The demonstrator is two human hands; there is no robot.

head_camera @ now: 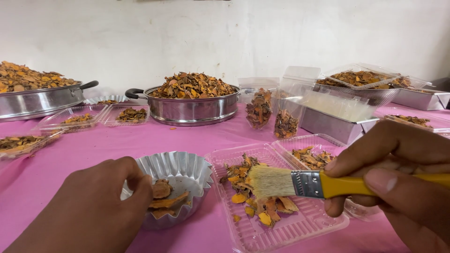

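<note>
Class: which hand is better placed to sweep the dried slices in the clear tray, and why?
Right. The right hand holds the brush, whose bristles already lie over the slices in the clear tray. The left hand is at the fluted tin, beside the tray.

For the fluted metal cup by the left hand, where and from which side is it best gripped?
Probably the fluted metal cup is best pinched at its near-left rim, coming from the left, where the left hand already meets it. The flared, ridged wall offers purchase there, the cup tilts that way, and the right side is crowded by the clear tray and brush.
</note>
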